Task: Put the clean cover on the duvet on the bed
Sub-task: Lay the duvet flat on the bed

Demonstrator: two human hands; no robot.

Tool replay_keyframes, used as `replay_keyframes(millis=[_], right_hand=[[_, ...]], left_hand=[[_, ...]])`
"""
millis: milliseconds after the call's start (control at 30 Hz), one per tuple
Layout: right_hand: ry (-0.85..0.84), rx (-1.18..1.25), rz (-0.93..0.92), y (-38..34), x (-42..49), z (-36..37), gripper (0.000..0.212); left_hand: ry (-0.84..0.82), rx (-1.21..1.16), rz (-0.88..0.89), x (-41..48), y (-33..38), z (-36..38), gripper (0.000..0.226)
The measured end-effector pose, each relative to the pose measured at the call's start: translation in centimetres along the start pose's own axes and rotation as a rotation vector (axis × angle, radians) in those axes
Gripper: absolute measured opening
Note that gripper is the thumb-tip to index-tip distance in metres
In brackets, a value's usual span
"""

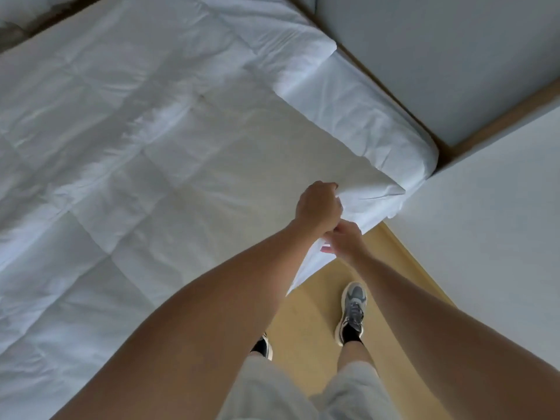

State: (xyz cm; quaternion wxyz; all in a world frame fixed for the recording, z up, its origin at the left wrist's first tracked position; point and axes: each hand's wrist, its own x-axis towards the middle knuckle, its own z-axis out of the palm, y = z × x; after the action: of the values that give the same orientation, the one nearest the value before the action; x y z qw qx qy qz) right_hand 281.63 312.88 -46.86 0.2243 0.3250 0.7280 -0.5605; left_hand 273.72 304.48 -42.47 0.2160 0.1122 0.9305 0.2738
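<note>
Forearms [212,298] out, left hand [318,207], right hand [347,239] gripping duvet [181,147] above floor [306,313]

Left hand [318,207] grips the white duvet [151,162] near its corner; right hand [345,241] pinches the edge just below, at the bed [363,110] corner.

White duvet [151,147], grey shoe [353,310], yellow floor [309,322]

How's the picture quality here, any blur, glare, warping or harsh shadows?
Head view: soft overall, no glare; even, dim light leaves only gentle crease shadows on the duvet; wide-angle distortion swells the near left forearm; left hand and right hand slightly blurred.
</note>
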Motion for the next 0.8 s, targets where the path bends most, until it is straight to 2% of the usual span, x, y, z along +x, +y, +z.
replay_keyframes(millis=[33, 100, 133, 167, 200, 300, 367, 433, 567, 633, 667, 733, 767, 800], right_hand=[[-0.064, 0.251, 0.065, 0.1, 0.5, -1.9, 0.015], [-0.202, 0.724, 0.207, 0.4, 2.1, -6.3, 0.037], [-0.233, 0.813, 0.252, 0.3, 3.4, -8.4, 0.054], [-0.251, 0.763, 0.263, 0.1, 4.8, -10.0, 0.067], [-0.226, 0.646, 0.263, -0.1, 6.3, -11.1, 0.071], [0.055, 0.349, 0.270, 0.7, 11.1, -12.0, 0.048], [0.130, 0.282, 0.253, 2.1, 13.2, -13.1, 0.033], [0.173, 0.259, 0.251, 4.9, 14.5, -15.6, 0.035], [0.176, 0.104, 0.314, 10.2, 15.6, -19.3, 0.050], [0.175, 0.010, 0.395, 10.9, 16.2, -19.7, 0.047], [0.250, -0.069, 0.420, 10.7, 16.6, -19.7, 0.041], [0.505, -0.208, 0.381, 9.8, 17.3, -19.2, 0.043], [0.584, -0.286, 0.226, 9.0, 17.4, -18.2, 0.050], [0.569, -0.392, -0.029, 8.1, 17.2, -16.7, 0.059]], left_hand=[[-0.002, 0.017, -0.002, 0.6, 0.7, 0.9, 0.031], [-0.017, 0.031, -0.030, 1.5, 1.6, 2.7, 0.026], [-0.028, 0.044, -0.042, 1.7, 1.9, 3.7, 0.026], [-0.036, 0.064, -0.043, 1.8, 2.3, 4.9, 0.025], [-0.041, 0.087, -0.041, 1.9, 2.7, 6.2, 0.024], [-0.012, 0.098, -0.075, 2.8, 4.1, 9.6, 0.027], [-0.018, 0.117, -0.070, 3.9, 5.1, 11.5, 0.027], [-0.099, 0.152, -0.023, 4.7, 6.3, 13.4, 0.023], [-0.394, 0.252, 0.053, 3.7, 8.0, 17.0, 0.019], [-0.328, 0.337, 0.077, 3.8, 6.3, 17.0, 0.032], [-0.231, 0.404, 0.023, 4.1, 4.5, 16.3, 0.042], [-0.147, 0.441, -0.328, 3.9, -0.3, 14.2, 0.067], [-0.169, 0.379, -0.554, 3.3, -2.9, 13.4, 0.084], [-0.214, 0.282, -0.745, 2.3, -5.4, 13.1, 0.102]])
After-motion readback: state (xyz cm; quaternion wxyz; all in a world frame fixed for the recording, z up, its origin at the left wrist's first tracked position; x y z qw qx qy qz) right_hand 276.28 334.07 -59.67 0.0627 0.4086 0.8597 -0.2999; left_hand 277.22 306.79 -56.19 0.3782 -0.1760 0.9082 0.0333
